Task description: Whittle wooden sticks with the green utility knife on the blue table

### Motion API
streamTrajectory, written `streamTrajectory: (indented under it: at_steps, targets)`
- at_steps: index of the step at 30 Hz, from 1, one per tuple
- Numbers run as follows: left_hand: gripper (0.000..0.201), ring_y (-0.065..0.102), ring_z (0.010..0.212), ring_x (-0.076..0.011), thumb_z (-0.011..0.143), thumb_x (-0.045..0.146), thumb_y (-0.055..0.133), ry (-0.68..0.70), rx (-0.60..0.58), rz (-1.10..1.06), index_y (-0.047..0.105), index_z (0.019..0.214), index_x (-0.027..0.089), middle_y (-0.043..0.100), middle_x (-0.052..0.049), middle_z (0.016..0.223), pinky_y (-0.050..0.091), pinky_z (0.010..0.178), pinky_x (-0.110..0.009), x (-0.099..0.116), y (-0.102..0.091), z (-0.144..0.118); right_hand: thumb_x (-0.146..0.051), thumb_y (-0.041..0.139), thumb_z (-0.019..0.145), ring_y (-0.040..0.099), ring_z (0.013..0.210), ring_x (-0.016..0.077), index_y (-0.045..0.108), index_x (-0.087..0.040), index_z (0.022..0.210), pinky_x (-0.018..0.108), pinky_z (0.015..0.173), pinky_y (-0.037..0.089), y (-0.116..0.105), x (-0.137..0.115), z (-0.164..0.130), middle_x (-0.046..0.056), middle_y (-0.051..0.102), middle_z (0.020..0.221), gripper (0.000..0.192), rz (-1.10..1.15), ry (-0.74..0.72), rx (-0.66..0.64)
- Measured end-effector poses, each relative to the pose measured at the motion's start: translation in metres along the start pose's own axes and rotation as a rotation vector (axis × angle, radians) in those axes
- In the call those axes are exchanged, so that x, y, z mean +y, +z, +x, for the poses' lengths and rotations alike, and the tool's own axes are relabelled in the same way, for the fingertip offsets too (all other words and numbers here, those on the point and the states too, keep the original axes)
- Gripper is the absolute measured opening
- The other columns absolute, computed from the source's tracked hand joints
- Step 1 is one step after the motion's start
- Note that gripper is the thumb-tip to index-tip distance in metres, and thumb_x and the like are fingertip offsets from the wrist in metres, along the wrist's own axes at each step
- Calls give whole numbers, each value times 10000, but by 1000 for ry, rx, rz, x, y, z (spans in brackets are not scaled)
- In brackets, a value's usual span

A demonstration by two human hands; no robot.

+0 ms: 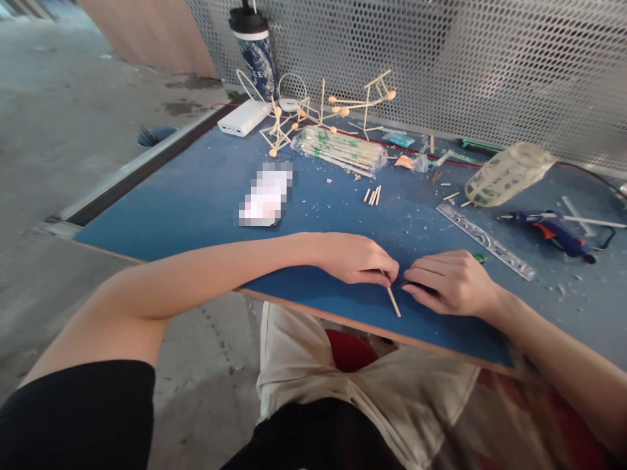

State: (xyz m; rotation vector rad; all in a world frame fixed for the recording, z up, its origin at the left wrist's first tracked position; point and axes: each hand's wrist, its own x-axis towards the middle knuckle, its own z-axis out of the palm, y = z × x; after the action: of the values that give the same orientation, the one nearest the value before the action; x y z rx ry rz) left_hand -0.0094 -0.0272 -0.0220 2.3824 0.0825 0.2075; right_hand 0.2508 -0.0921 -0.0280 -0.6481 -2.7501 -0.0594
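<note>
My left hand (360,260) pinches a thin wooden stick (394,303) between thumb and fingers, just above the blue tabletop near its front edge. The stick's lower end points towards me. Close to its right, my right hand (448,282) is closed around a thin tool with a green end (480,258) and a dark tip by the stick. My fingers cover most of that tool, so its kind is unclear. Beyond the hands lie several short cut stick pieces (373,195) and a clear plastic ruler (484,238).
A blue glue gun (551,234) and a plastic cup lying on its side (509,173) are at the right. Behind are a pack of sticks (340,150), stick frames with orange balls (279,134), a white power bank (243,118) and a tumbler (255,55). A pixelated flat object (267,196) lies left.
</note>
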Motion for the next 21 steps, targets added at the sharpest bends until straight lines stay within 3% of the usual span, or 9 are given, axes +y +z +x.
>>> streamTrajectory:
  at_steps: [8, 13, 21]
  targets:
    - [226, 672, 914, -208, 1019, 317, 501, 24, -33, 69, 717, 1046, 256, 733, -77, 999, 498, 842, -332, -1, 1, 1, -299, 566, 993, 618, 682, 144, 677, -197, 949, 294, 651, 410, -1, -3, 3, 23, 706, 815, 157, 0, 2, -34]
    - [180, 679, 912, -208, 987, 298, 561, 31, -11, 0, 735, 1015, 261, 741, -72, 985, 505, 849, -321, -4, 3, 4, -324, 561, 987, 598, 647, 135, 677, -209, 885, 281, 605, 378, 6, 2, 3, 7, 679, 753, 192, -24, -4, 29]
    - [235, 654, 929, -178, 1035, 314, 475, -87, -132, 71, 695, 1068, 239, 727, -65, 1056, 476, 824, -292, 5, -7, 4, -361, 570, 977, 550, 585, 110, 691, -213, 869, 268, 563, 327, 12, 7, 1, -13, 661, 709, 220, -56, -32, 74]
